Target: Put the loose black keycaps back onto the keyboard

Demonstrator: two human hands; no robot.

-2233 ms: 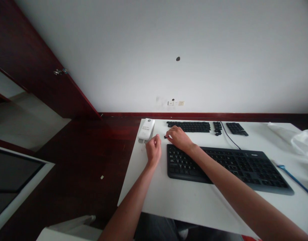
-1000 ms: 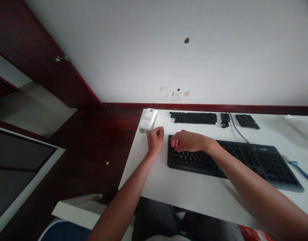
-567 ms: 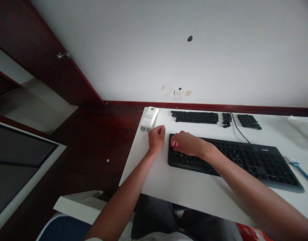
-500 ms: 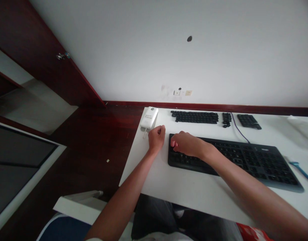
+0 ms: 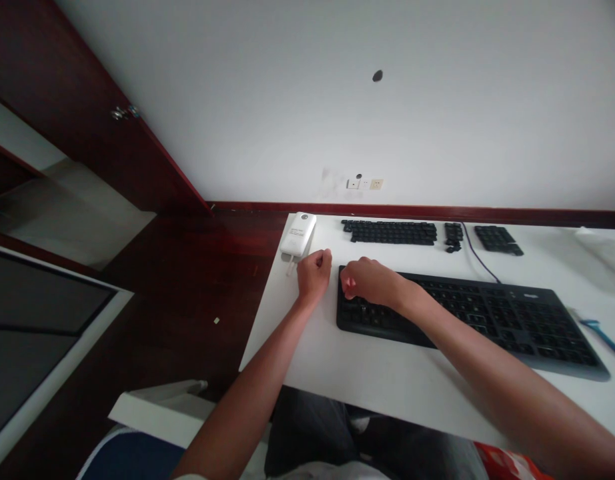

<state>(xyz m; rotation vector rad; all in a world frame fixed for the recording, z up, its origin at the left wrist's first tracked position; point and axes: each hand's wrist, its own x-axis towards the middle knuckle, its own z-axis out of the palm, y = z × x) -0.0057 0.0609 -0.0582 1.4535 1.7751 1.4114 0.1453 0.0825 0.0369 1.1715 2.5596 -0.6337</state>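
A black keyboard point(image 5: 492, 313) lies across the white desk with many of its keycaps off, leaving dark key sockets. Over its upper left corner is my right hand point(image 5: 370, 281), fingers curled down and closed; anything inside them is hidden. My left hand point(image 5: 314, 275) rests as a fist just left of the keyboard, apart from it, and its contents do not show. Loose black keycaps point(image 5: 395, 232) stand in rows behind the keyboard, with a small cluster point(image 5: 453, 235) and a number-pad block point(image 5: 496, 240) to their right.
A white power bank point(image 5: 298, 235) with a short strap sits at the desk's back left corner. A blue-handled tool point(image 5: 605, 340) lies right of the keyboard, and a white bag or cloth point(image 5: 605, 250) behind it. The keyboard's cable point(image 5: 477, 257) runs toward the wall.
My right hand has tipped slightly up at the keyboard's corner. The left hand keeps its place, and the whole view has shifted a little.
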